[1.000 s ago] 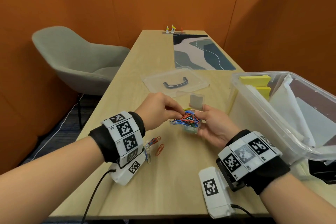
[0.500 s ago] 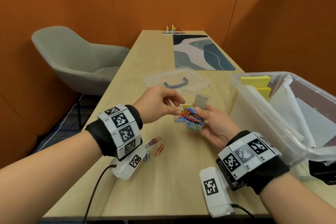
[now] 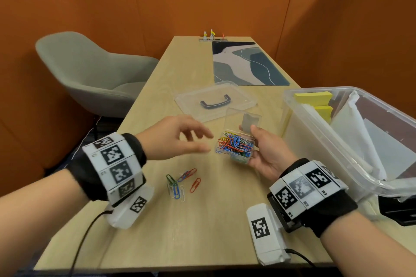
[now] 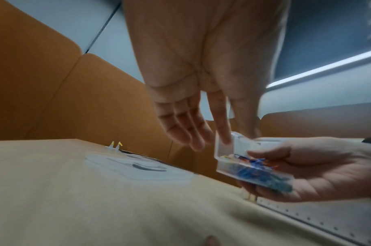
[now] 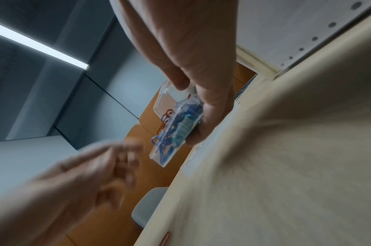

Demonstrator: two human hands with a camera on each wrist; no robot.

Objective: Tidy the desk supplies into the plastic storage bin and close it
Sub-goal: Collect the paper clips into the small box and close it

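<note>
Each forearm is bare down to a black fabric wrist cuff [image 3: 319, 204]. Around every cuff runs a white band [image 3: 114, 165] of square black-and-white coded markers with small printed labels. Beneath each wrist hangs a white camera housing [image 3: 264, 235] bearing one more marker, and a thin black cable [image 3: 81, 247] trails from it

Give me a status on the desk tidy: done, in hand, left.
Done: sticky notes and papers sit in the bin.
In hand: right hand holds the open clip box; left hand is empty.
Left: loose clips on the desk, box into bin, lid on.
</note>
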